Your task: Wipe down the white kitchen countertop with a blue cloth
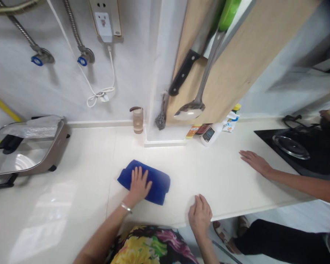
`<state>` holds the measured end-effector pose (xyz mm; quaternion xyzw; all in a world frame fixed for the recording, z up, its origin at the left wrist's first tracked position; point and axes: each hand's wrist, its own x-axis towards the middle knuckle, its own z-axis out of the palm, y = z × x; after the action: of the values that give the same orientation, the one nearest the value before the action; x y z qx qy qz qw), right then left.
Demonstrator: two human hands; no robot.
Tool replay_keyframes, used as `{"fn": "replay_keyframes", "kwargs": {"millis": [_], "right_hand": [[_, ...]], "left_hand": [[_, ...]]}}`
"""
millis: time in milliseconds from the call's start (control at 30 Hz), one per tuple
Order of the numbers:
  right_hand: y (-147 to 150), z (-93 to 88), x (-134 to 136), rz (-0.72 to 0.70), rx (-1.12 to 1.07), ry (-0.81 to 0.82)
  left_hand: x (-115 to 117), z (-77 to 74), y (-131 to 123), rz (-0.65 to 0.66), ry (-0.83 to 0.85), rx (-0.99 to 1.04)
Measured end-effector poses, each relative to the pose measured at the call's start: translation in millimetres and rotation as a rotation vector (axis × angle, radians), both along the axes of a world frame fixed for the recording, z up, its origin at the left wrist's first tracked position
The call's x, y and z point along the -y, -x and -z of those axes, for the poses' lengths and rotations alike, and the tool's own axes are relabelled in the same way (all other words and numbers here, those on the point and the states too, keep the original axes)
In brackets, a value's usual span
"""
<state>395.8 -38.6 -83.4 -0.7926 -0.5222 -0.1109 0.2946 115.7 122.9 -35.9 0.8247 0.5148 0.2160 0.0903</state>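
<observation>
A folded blue cloth (pixel 158 179) lies on the white countertop (pixel 79 176). My left hand (pixel 139 184) presses flat on the cloth with fingers spread, a bracelet on the wrist. My right hand (pixel 200 214) rests at the counter's front edge, fingers curled down over the surface and holding nothing. Another person's hand (pixel 254 161) lies flat on the counter to the right, near the stove.
A metal electric pan (pixel 30 150) sits at the left. A small jar (pixel 138 120) and a steel scrubber (pixel 160 120) stand by the wall corner. Bottles (pixel 211 134) sit under a hanging cutting board (pixel 236 62), knife and ladle (pixel 189 110). A black gas stove (pixel 302 150) is at right.
</observation>
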Motion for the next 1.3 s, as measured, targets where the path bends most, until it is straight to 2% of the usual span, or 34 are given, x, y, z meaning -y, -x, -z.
{"fn": "replay_keyframes", "kwargs": {"millis": [67,100,167,233,333,433,733,967,1167,1233,1300], "right_hand": [[5,1.9,-1,0.035,0.038,0.002],[5,2.8,0,0.04,0.046,-0.003],[2,4.5,1,0.018,0.055,-0.013],[-4,6.0,2,-0.018,0.064,-0.017],[-10,8.0,1,-0.03,0.072,0.002],[-10,9.7,-2,-0.013,0.076,0.015],[-6,24.0,-13,0.126,0.094,0.131],[-1,31.9,-13,0.204,0.101,0.194],[-2,31.3,-12,0.208,0.027,0.203],[4,25.0,-16,0.226,0.039,0.229],[14,13.5,-22,0.231,0.047,0.265]], "left_hand": [[15,13.0,-34,-0.104,-0.082,0.015],[17,16.1,-42,-0.088,-0.093,0.004],[13,16.5,-38,-0.032,-0.086,-0.033],[0,12.1,-16,0.023,-0.064,-0.073],[-29,3.8,26,0.007,-0.059,-0.099],[-65,-1.4,53,-0.041,-0.072,-0.093],[-187,-3.1,75,-0.244,-0.045,-0.059],[-265,-5.1,96,-0.479,0.027,-0.106],[-309,-15.8,97,-0.704,0.067,-0.15],[-314,-23.4,96,-0.723,0.088,-0.137],[-315,-29.9,98,-0.686,0.107,-0.12]]}}
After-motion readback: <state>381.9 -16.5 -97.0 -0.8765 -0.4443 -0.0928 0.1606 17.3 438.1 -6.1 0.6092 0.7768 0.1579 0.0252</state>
